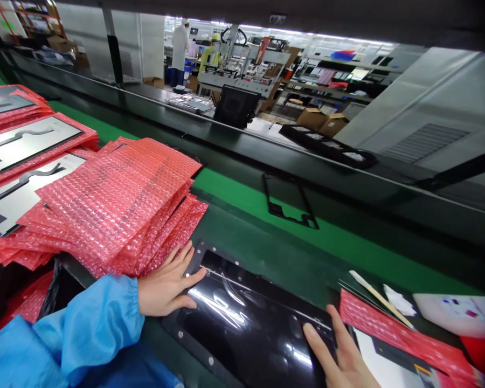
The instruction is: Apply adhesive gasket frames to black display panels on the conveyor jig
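Observation:
A glossy black panel (242, 312), covered by a shiny film, lies in a dark flat frame with round metal dots along its border. My left hand (167, 288) rests on the panel's left end, fingers stretched out and spread. At the opposite end is my right hand (343, 353), its visible fingers apart and touching the panel near its right edge; the rest of that hand runs out of view. Neither hand is wrapped round anything. Beside my left hand rises a stack of red bubble-wrap sleeves (125, 194).
White-backed screens with dark ribbon cables (32, 140) lie on red sleeves at left. A thin black frame (289, 202) sits on the green strip. At right are a pale stick (380, 299), crumpled white tissue (400, 300) and a red-wrapped screen (404, 339). Behind the ledge, two people stand among equipment.

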`<state>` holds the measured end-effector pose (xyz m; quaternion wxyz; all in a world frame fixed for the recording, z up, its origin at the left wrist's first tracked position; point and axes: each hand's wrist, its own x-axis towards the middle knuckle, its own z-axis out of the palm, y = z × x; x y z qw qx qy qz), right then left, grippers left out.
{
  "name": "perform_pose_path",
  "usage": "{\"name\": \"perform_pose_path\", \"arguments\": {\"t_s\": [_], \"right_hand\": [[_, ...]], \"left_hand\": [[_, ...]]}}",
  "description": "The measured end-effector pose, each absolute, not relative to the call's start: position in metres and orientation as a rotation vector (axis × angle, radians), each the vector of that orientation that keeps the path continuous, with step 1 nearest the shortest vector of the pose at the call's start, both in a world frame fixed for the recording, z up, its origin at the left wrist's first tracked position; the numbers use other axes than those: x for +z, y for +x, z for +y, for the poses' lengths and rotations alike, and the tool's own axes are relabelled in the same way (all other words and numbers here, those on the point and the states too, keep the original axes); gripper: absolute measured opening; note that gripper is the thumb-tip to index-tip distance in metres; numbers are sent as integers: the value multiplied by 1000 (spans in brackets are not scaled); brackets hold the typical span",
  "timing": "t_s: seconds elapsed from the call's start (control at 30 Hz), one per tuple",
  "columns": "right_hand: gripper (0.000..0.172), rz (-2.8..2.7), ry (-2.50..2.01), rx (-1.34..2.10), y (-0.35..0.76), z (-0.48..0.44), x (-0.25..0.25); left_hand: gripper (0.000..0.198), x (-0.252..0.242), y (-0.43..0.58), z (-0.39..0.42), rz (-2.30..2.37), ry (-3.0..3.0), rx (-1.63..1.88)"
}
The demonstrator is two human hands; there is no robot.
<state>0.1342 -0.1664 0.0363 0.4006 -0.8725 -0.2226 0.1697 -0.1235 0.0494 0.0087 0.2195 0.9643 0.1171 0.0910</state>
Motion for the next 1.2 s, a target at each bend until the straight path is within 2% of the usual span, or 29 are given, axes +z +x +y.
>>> {"name": "perform_pose_path", "arguments": {"t_s": [0.13, 0.4, 0.5, 0.63, 0.8, 0.93, 1.03, 1.1, 1.2], "right_hand": [[74, -651, -2183, 309, 143, -172, 20], [65, -615, -2158, 305, 139, -172, 23], [55, -812, -2170, 220, 149, -182, 19], [42, -992, -2217, 242, 163, -198, 16], [37, -1047, -2247, 239, 168, -199, 18], [40, -1004, -2275, 371, 183, -185, 23], [31, -1012, -2296, 537, 207, -170, 28], [24, -1021, -2305, 713, 226, -159, 30], [27, -1021, -2293, 1053, 249, -142, 34]], "left_hand": [[94, 11, -123, 54, 240, 2681, 174], [106, 13, -121, 50, 294, 2764, 150], [101, 14, -124, 47, 330, 2833, 155], [84, 9, -128, 47, 348, 2978, 221], [71, -1, -118, 52, 403, 3097, 428], [69, -2, -98, 56, 470, 3083, 494], [68, -3, -86, 57, 526, 3070, 512], [68, -4, -83, 57, 538, 3064, 516], [68, -6, -83, 57, 537, 3041, 538]]}}
